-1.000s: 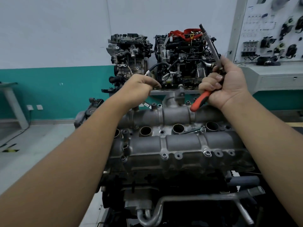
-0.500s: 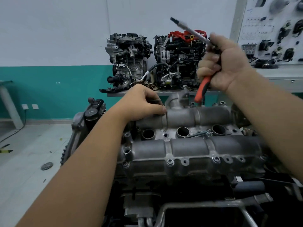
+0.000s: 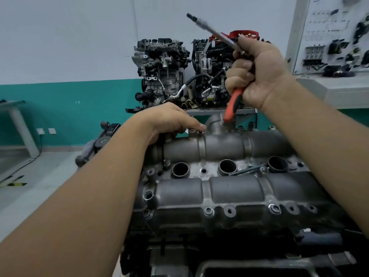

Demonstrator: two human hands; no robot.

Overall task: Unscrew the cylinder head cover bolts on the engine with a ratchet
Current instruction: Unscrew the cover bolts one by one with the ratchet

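Head view: between bolts, I judge. The right hand (image 3: 257, 76) at 1 o'clock grips the ratchet (image 3: 229, 43) aloft, extension pointing to 11; next it must seat on a bolt (image 3: 208, 211) at the cover's (image 3: 219, 192) 6 o'clock edge. The left hand (image 3: 169, 120), fingers curled and together, touches a far-rim boss.

Your two forearms reach into view from the bottom corners, both bare with no sleeves showing. Your left hand (image 3: 169, 118) and your right hand (image 3: 257, 72) wear no gloves. No watch, ring or band shows on either wrist or on any visible finger.
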